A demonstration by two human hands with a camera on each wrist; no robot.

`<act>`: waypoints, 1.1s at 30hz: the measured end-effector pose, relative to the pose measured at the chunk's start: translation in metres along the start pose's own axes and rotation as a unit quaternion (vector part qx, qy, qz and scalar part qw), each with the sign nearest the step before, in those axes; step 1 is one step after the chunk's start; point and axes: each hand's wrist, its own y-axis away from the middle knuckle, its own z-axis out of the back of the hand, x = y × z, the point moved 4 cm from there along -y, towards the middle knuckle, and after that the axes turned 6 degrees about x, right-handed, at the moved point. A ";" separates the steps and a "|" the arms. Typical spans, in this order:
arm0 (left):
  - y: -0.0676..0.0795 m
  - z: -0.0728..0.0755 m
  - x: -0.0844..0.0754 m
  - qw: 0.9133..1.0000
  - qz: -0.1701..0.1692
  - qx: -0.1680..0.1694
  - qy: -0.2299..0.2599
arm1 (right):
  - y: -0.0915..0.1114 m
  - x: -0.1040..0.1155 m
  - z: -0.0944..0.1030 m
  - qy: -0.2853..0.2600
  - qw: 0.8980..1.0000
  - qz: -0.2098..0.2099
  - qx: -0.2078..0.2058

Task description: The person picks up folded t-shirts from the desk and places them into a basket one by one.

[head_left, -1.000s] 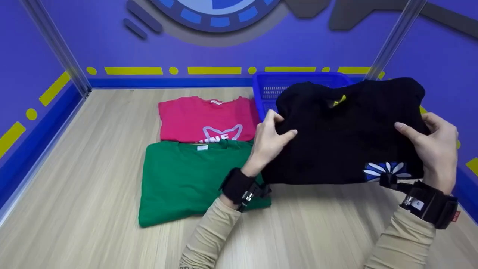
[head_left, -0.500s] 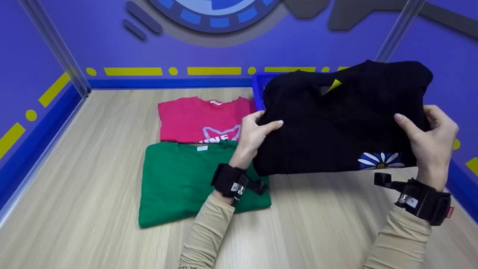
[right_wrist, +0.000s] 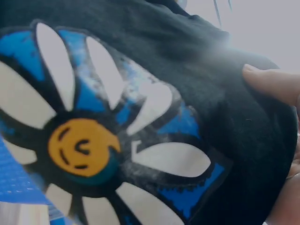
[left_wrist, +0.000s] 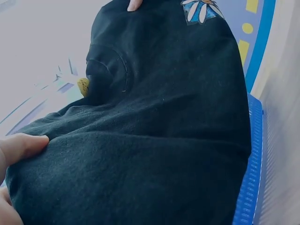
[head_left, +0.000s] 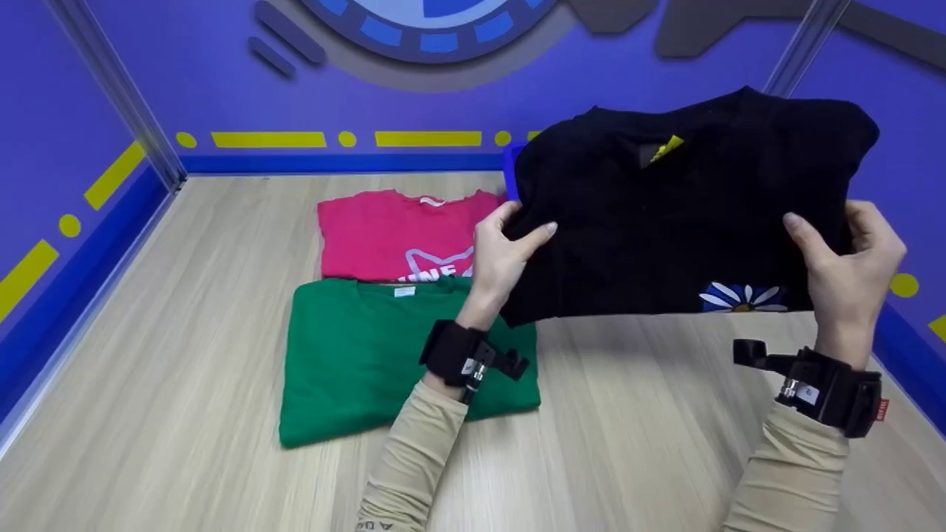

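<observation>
A: Holding what, and how?

B: Pinching a folded black fabric shirt by its two sides, with the left hand at one and the right hand at the other. Pressing on the front with both thumbs, reaching behind with fingers partly hidden by cloth. Held up above the table, to the right in the head view.

A: Bearing any print or tags?

B: At the neckline, a yellow tag, marked too small to read. Near the lower right edge, a blue patch with a white-petalled daisy; on its orange centre, a simple cartoon face, clear from the right wrist.

A: And around the wrists?

B: Two black straps; on the right one, a red tab with illegible lettering. Below, tan fabric sleeves, with an "A" legible on the left.

A: Farther out?

B: On a pale wood-grain table, partly behind the left forearm, a folded green shirt with a white neck label, unreadable. Just beyond, a folded pink shirt, with a grey outline and white letters, readable as "UNE" or "INE". Behind the black shirt, mostly covered, a blue plastic basket. At the back, a blue-purple wall with yellow dashes.
</observation>
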 end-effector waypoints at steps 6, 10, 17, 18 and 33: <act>-0.018 0.001 -0.005 0.999 -0.015 -0.005 -0.038 | -0.008 -0.004 -0.005 -0.041 0.999 -0.010 -0.019; -0.038 0.002 -0.015 0.997 -0.033 -0.005 -0.072 | -0.024 -0.005 -0.008 -0.067 0.997 -0.004 -0.026; -0.069 -0.002 -0.019 0.990 -0.027 -0.021 -0.138 | -0.054 -0.016 -0.022 -0.064 0.998 -0.004 -0.008; -0.072 -0.004 -0.018 0.989 -0.025 -0.025 -0.144 | -0.057 -0.018 -0.025 -0.053 0.999 -0.004 -0.007; -0.100 -0.017 0.003 0.974 -0.030 -0.091 -0.207 | -0.084 -0.058 -0.056 0.003 0.999 -0.030 -0.011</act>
